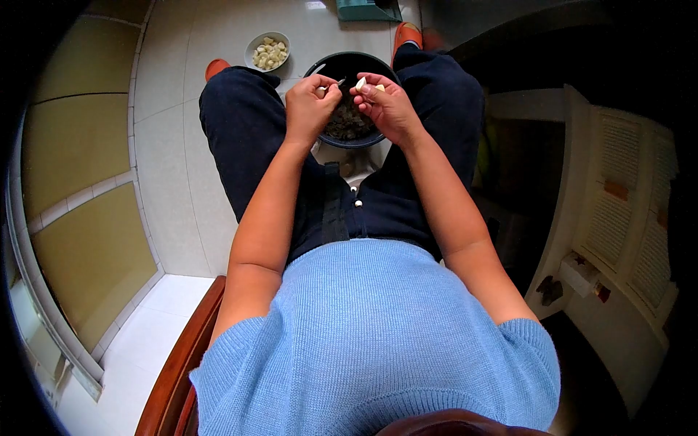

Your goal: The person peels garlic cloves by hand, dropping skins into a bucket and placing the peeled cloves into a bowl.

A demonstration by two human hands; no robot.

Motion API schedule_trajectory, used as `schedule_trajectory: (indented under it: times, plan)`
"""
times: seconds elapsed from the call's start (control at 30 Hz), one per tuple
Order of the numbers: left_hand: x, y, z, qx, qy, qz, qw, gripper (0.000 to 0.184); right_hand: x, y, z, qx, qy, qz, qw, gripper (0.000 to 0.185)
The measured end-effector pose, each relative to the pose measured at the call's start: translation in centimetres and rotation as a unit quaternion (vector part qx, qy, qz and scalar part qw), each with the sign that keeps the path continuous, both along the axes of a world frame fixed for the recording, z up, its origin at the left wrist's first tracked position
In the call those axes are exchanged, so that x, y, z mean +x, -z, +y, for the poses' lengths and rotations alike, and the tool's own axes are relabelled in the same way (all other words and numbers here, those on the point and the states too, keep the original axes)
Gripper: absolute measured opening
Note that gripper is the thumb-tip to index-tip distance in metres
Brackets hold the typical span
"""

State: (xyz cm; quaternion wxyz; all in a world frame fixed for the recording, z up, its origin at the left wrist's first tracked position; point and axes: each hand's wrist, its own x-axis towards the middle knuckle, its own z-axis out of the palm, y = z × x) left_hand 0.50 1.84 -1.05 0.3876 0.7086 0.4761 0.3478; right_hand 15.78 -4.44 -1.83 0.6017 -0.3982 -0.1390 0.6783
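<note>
My left hand (311, 103) is closed around a small knife, its short pale tip (342, 82) poking out past the thumb and finger. Most of the knife is hidden by the hand. Facing it, my right hand (390, 109) pinches a peeled white garlic clove (361, 83) between thumb and fingers. A second pale piece (379, 87) shows by the right thumb. Both hands are over a round black bucket (351, 144) between my knees, with dark, papery scraps inside. To the left on the floor stands a white bowl (249, 59) holding several peeled garlic cloves.
A teal dustpan (367, 10) lies on the tiled floor (174, 152) at the top. My orange shoes (408, 35) rest on either side of the bucket. A wooden chair arm (182, 363) is at the lower left, and a pale cabinet-like piece (618, 196) stands at right.
</note>
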Motion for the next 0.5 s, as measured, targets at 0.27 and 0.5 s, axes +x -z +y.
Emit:
schedule_trajectory:
  times: [0.27, 0.5]
  plan:
    - [0.4, -1.1, -0.4, -0.054, 0.038, 0.016, 0.998, 0.014, 0.2, 0.1, 0.0, 0.02, 0.009, 0.026, 0.999, 0.021]
    - [0.7, -1.0, -0.4, -0.023, 0.075, -0.045, 0.996, 0.014, 0.3, 0.1, -0.1, 0.01, 0.006, 0.013, 1.0, 0.022]
